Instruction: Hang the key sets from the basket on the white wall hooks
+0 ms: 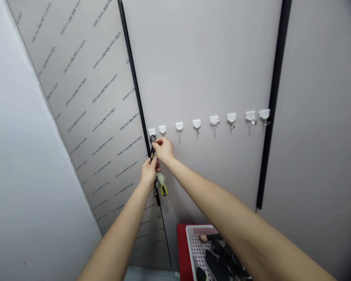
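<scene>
A bunch of keychains with a pale green charm, a yellow-green tag and dark pieces hangs at the leftmost white wall hook. Its dark ring is right at that hook; whether the ring is over the prong I cannot tell. My right hand pinches the upper part of the bunch just under the ring. Lower down, my left hand is closed around the middle of it, fingers partly hidden. A second white hook sits just above my right hand.
Several more white hooks run in a row to the right along the grey panel. Below stands a white perforated basket of dark items on a red surface. Black strips edge the panel.
</scene>
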`<state>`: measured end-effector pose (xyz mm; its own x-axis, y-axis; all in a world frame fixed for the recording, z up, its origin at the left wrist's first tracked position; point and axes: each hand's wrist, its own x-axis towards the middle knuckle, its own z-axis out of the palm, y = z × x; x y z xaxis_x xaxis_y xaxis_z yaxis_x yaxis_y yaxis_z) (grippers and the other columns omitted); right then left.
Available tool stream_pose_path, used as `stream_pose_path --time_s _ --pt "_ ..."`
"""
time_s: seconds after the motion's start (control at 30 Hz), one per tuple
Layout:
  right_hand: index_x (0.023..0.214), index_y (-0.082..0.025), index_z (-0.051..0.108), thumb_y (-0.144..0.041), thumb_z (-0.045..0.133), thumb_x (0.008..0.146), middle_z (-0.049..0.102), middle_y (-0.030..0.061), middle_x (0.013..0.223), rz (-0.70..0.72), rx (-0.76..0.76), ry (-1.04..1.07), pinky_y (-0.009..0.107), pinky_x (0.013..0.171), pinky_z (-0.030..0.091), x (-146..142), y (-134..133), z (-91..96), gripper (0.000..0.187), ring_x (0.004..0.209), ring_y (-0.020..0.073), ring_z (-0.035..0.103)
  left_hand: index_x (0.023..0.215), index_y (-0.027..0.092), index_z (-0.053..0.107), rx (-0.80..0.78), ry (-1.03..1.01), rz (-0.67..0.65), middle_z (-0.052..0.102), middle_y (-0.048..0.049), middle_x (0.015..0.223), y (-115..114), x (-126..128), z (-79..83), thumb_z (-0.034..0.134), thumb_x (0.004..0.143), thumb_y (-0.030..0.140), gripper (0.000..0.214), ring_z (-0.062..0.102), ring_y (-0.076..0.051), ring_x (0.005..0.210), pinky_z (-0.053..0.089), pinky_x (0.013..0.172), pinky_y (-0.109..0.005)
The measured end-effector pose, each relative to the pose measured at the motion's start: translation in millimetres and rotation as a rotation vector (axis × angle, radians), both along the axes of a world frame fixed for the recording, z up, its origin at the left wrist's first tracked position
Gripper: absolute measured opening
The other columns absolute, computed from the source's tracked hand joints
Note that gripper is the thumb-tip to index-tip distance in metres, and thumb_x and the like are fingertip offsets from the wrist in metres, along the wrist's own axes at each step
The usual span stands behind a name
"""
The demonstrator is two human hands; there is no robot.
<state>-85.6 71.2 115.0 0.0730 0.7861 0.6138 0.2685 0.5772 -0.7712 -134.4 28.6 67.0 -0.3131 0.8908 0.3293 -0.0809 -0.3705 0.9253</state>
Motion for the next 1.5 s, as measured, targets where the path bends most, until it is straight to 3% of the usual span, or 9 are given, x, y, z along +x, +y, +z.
stream_pose_path --time_s 0.27,0.43,0.6,0.77,0.87,1.0,1.1,1.3,1.5 --pt "0.065 -0.016 0.052 -0.025 0.045 0.063 0.054 -0.0017 0.063 0.008 0.0 -0.127 0.02 0.06 0.037 1.9 5.5 -21.6 0.012 0.058 0.0074 0.047 0.061 0.014 0.045 -0.07 0.178 0.066 0.045 0.0036 0.05 19.2 -7.3 -26.6 0.046 0.058 0.024 0.01 0.039 -0.005 0.038 0.03 0.039 -0.017" --pt "0.071 -0.015 0.053 -0.023 0.044 0.064 0.055 -0.0008 0.069 0.03 0.023 -0.29 0.021 0.064 0.036 37.2 -8.8 -38.7 0.014 0.063 0.0073 0.048 0.072 0.014 0.05 -0.072 0.41 0.199 0.049 0.0015 0.053 38.1 -19.6 -35.1 0.048 0.054 0.017 0.018 0.043 -0.008 0.046 0.034 0.048 -0.02" --pt "0.074 -0.012 0.054 -0.016 0.045 0.061 0.057 0.0012 0.071 0.203 -0.115 -0.564 0.019 0.06 0.036 95.2 -37.2 -103.7 0.016 0.062 0.0073 0.049 0.08 0.014 0.051 -0.091 0.511 0.304 0.052 -0.0013 0.064 45.3 -24.2 -46.7 0.05 0.053 0.019 0.027 0.047 -0.01 0.055 0.037 0.057 -0.024" --pt "0.075 -0.015 0.056 -0.017 0.046 0.059 0.06 0.0028 0.069 0.333 -0.313 -1.003 0.019 0.056 0.035 145.1 -73.2 -171.5 0.019 0.061 0.0107 0.051 0.086 0.015 0.047 -0.103 0.488 0.354 0.052 -0.0027 0.072 33.4 -19.7 -54.0 0.052 0.053 0.018 0.034 0.05 -0.011 0.063 0.039 0.062 -0.026" --pt "0.074 -0.018 0.057 -0.025 0.048 0.058 0.06 0.0041 0.073 0.293 -0.318 -1.194 0.022 0.058 0.034 159.1 -90.2 -194.7 0.02 0.068 0.0147 0.052 0.091 0.017 0.044 -0.054 0.482 0.441 0.05 -0.0046 0.083 19.5 -14.9 -59.9 0.053 0.052 0.018 0.04 0.049 -0.013 0.074 0.038 0.069 -0.029" --pt "0.082 -0.017 0.055 -0.035 0.049 0.058 0.059 0.0092 0.077 0.105 -0.277 -1.289 0.031 0.068 0.031 155.8 -100.1 -213.5 0.03 0.078 0.0214 0.049 0.094 0.018 0.041 0.051 0.508 0.551 0.047 -0.0061 0.095 -7.5 -3.8 -75.0 0.052 0.055 0.02 0.04 0.045 -0.016 0.088 0.033 0.078 -0.032" --pt "0.082 -0.013 0.054 -0.036 0.048 0.058 0.059 0.0122 0.077 0.023 -0.23 -1.295 0.035 0.072 0.027 144.6 -100.2 -225.0 0.034 0.081 0.024 0.047 0.094 0.018 0.041 0.043 0.523 0.475 0.047 -0.006 0.096 -30.9 10.1 -95.4 0.049 0.058 0.02 0.037 0.044 -0.015 0.089 0.033 0.077 -0.031" --pt "0.083 -0.013 0.052 -0.032 0.053 0.053 0.057 0.0119 0.081 0.0 -0.277 -1.229 0.035 0.072 0.025 131.8 -103.2 -237.3 0.036 0.08 0.0231 0.047 0.089 0.018 0.046 -0.124 0.541 0.167 0.049 -0.0055 0.092 -67.8 45.3 -142.2 0.047 0.059 0.022 0.03 0.046 -0.014 0.085 0.033 0.076 -0.029" --pt "0.088 -0.018 0.049 -0.023 0.044 0.059 0.059 0.005 0.072 -0.015 -0.445 -0.928 0.027 0.065 0.03 145.7 -100.5 -231.7 0.029 0.072 0.0171 0.052 0.072 0.015 0.05 -0.349 0.33 -0.199 0.054 -0.002 0.068 -81.8 75.0 -164.8 0.05 0.056 0.018 0.017 0.05 -0.011 0.065 0.037 0.064 -0.023"
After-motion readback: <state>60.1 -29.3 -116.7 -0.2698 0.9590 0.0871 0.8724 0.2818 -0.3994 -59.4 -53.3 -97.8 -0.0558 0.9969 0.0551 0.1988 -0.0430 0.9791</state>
